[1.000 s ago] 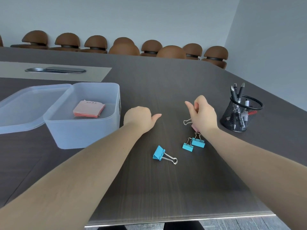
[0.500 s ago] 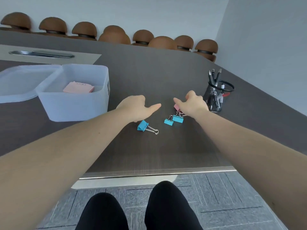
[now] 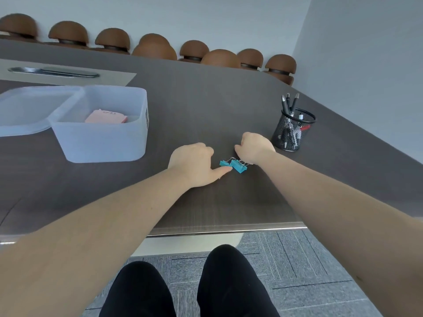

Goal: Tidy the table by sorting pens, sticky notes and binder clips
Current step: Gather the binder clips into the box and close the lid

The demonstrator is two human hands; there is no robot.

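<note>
The blue binder clips (image 3: 233, 165) lie bunched on the bench (image 3: 206, 106), left of the mesh pen cup (image 3: 293, 130) and nearer the person than it; the cluster sits between the two hands, its length running roughly left to right; the left hand (image 3: 193, 164) touches it from the left, thumb against the nearest clip, fingers (image 3: 206, 148) curled but gripping nothing visible; the right hand (image 3: 254, 146), just left of the cup, is fisted over the wire handles, though whether it pinches one I cannot tell; the clear box (image 3: 103, 143) with pink sticky notes (image 3: 106, 116) stands well left of the cup, so the left hand seems nearer for carrying.
</note>
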